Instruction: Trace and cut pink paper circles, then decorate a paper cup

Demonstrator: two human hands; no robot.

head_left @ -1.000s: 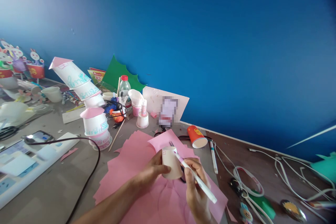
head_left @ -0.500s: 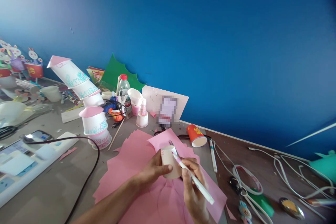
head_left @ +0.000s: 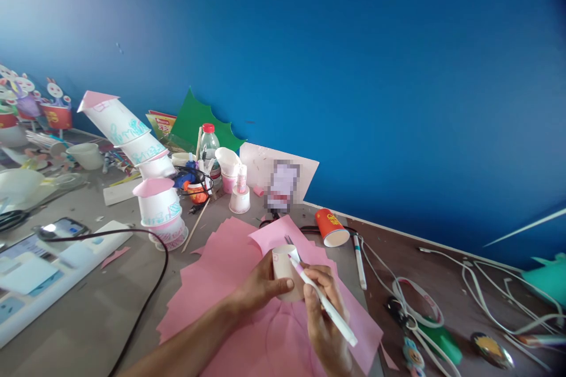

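My left hand (head_left: 260,281) is closed around a white paper cup (head_left: 285,271), thumb across its front. A small pink square mark shows near the cup's upper left edge. In my right hand (head_left: 325,306) is a white marker pen (head_left: 332,315) with a pinkish-purple tip end, pinched between thumb and fingers. Its tip is at the cup's upper side; whether it touches cannot be told. Under both hands lie pink paper sheets (head_left: 212,288) with faint curved lines drawn on them. Part of a pair of scissors (head_left: 289,240) shows behind the cup.
At the left stand decorated cup towers (head_left: 159,206) with pink paper tops. A red cup (head_left: 331,227) lies tipped beside a teal-banded marker (head_left: 359,262). White cables (head_left: 481,288) spread over the right. A black cord (head_left: 163,271) curves across the left; a phone (head_left: 283,185) leans at the back.
The pen has shifted very slightly against the cup, its rear end a little lower and further left. Both hands keep their hold.
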